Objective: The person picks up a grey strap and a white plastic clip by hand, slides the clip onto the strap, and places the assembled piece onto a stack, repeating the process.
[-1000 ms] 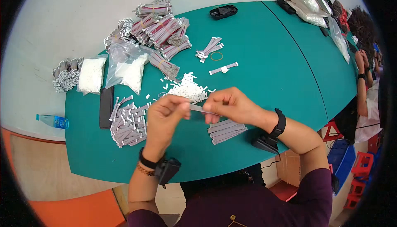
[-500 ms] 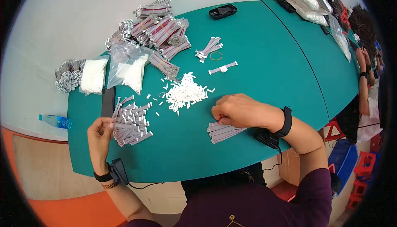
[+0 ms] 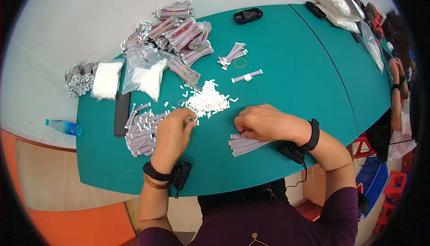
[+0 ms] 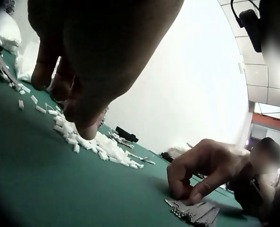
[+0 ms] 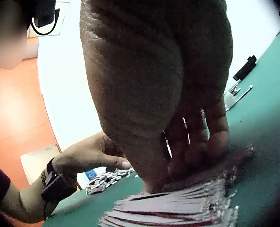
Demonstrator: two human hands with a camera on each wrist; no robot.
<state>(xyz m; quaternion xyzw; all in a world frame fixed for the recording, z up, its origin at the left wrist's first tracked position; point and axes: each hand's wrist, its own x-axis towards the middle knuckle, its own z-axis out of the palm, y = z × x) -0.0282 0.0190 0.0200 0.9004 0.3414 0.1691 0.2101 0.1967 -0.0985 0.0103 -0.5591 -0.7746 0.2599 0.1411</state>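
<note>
My left hand [image 3: 172, 131] is at the near left edge of a pile of small white connector housings [image 3: 208, 100]. Thumb and forefinger are bent toward each other, right at a loose white piece; I cannot tell if they hold it. On the right, my right hand [image 3: 266, 123] bends over a row of flat grey ribbon cables [image 3: 246, 146]. Its thumb and fingers pinch the end of the topmost cable [image 5: 239, 158], seen in the right wrist view. Left of my left hand lies a heap of grey cables with white ends [image 3: 141, 134].
Clear bags of white pieces [image 3: 107, 80] and bundled cables [image 3: 181, 33] stand at the back left. A dark oblong case [image 3: 122, 115] lies by the heap. Farther back are a small cable group [image 3: 232, 55], a rubber band [image 3: 240, 63] and a black pouch [image 3: 247, 15].
Both hands met over a grey strip, then parted. My left hand went to the cable heap with it and came back to the white pile without it; my right hand dropped to the cable row.
</note>
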